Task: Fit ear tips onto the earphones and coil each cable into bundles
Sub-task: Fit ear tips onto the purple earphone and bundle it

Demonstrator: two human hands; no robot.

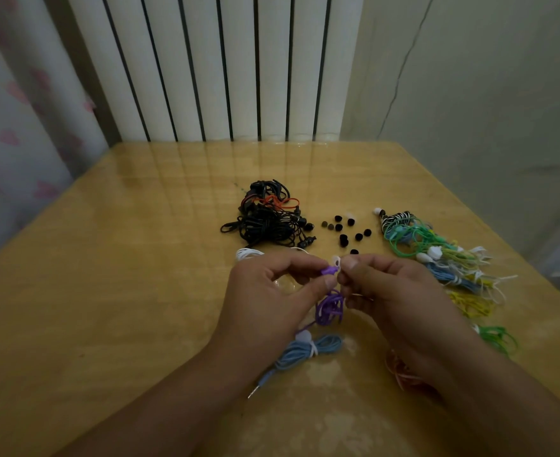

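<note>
Earbud (330, 269) pinched between both hands (334, 282)

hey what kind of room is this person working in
Probably a room at home: a white ribbed radiator behind a glossy yellow wooden table, and a pale curtain with pink hearts on the left.

Both forearms are bare, with no sleeves in view. The left hand (268, 291) and right hand (394, 291) wear no rings, and the fingers (329, 282) have short nails.
</note>
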